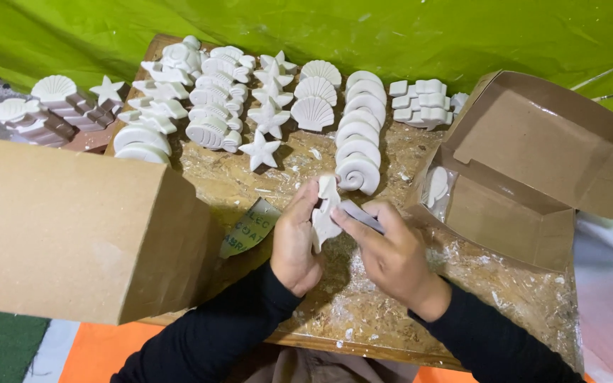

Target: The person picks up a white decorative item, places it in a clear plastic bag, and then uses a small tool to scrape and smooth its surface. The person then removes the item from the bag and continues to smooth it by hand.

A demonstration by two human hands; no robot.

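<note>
My left hand [294,241] grips a white plaster seahorse figure [325,216] upright over a wooden board [505,298]. My right hand [389,252] holds a thin flat grey tool [360,215] whose tip lies against the seahorse's right side, with a finger touching the figure. Both hands sit near the board's middle, just in front of a row of white spiral shells [358,142].
Rows of white plaster shells, starfish [260,150] and scallop pieces [312,113] fill the far half of the board. An open cardboard box [526,177] with wrapped pieces stands at right. A closed cardboard box [72,227] lies at left. Green cloth hangs behind.
</note>
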